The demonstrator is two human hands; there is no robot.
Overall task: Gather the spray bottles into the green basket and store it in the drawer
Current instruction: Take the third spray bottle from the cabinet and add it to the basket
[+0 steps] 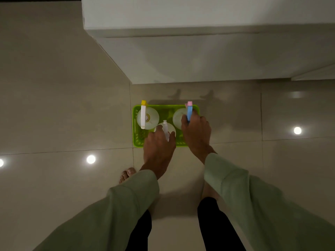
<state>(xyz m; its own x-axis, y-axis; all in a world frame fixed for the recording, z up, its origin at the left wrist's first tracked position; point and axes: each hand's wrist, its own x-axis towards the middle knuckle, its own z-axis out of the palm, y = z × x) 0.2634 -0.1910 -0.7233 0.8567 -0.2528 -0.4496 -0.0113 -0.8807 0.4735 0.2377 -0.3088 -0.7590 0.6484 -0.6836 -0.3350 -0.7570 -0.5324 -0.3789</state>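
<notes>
A green basket (pixel 137 132) rests on the tiled floor in front of a white cabinet. Three spray bottles stand inside it. The one with a white and yellow trigger head (pixel 147 116) is at the left, untouched. My left hand (pixel 158 144) is closed around the middle bottle with the white head (pixel 165 127). My right hand (pixel 196 132) grips the bottle with the blue and pink head (pixel 189 111) at the right end of the basket. Both bottles sit within the basket walls.
The white cabinet (pixel 199 57) rises just behind the basket; a drawer edge (pixel 315 73) shows at the far right. My bare foot (pixel 126 174) stands on the glossy floor to the left. Ceiling lights reflect in the tiles (pixel 91 159).
</notes>
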